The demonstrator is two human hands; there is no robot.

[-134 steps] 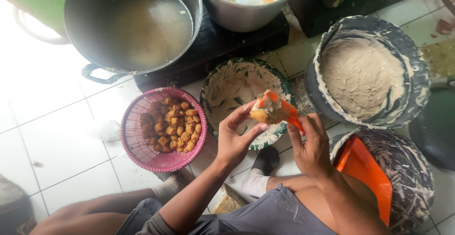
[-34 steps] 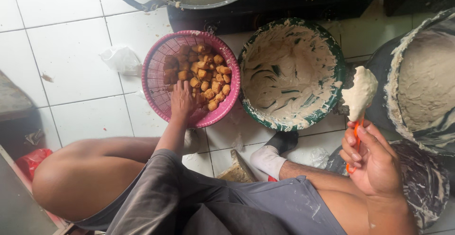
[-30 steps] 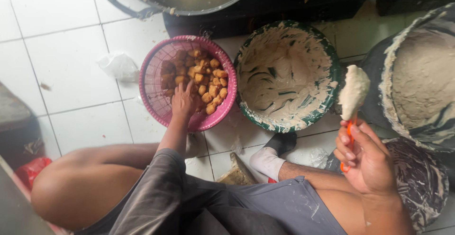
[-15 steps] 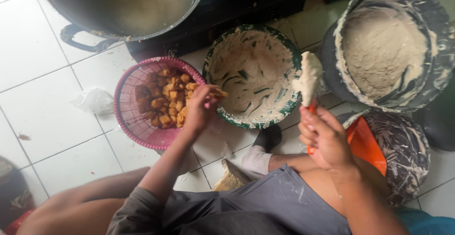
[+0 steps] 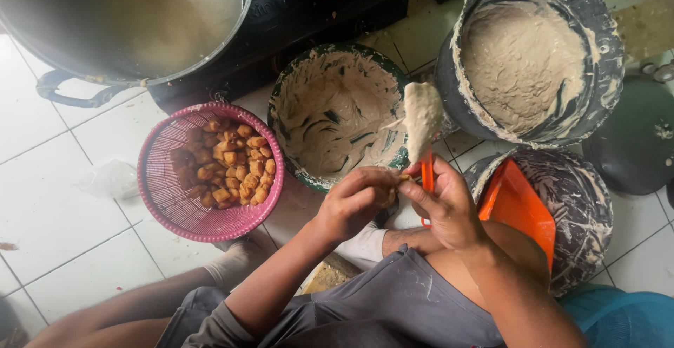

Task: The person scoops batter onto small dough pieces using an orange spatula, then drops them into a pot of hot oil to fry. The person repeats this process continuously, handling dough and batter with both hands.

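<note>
My right hand [image 5: 444, 205] grips the orange handle of a spoon [image 5: 423, 120] loaded with pale dough, held upright over the rim of the green bowl [image 5: 281, 88]. My left hand [image 5: 357, 199] is closed on a small fried tofu piece, its fingertips touching the spoon handle beside my right hand. The green bowl is smeared with dough inside. To its left, a pink plastic basket [image 5: 168, 200] holds several golden fried tofu pieces [image 5: 228, 162].
A dark basin of pale dough [image 5: 523, 56] stands at the upper right. A big metal pot [image 5: 119, 18] sits on a black stove at the top left. A patterned basin with an orange scoop [image 5: 519, 207] is at my right knee. White floor tiles lie around.
My left hand left the pink basket with a tofu piece and moved right to meet my right hand at the spoon. The spoon has kept its lump of dough.
</note>
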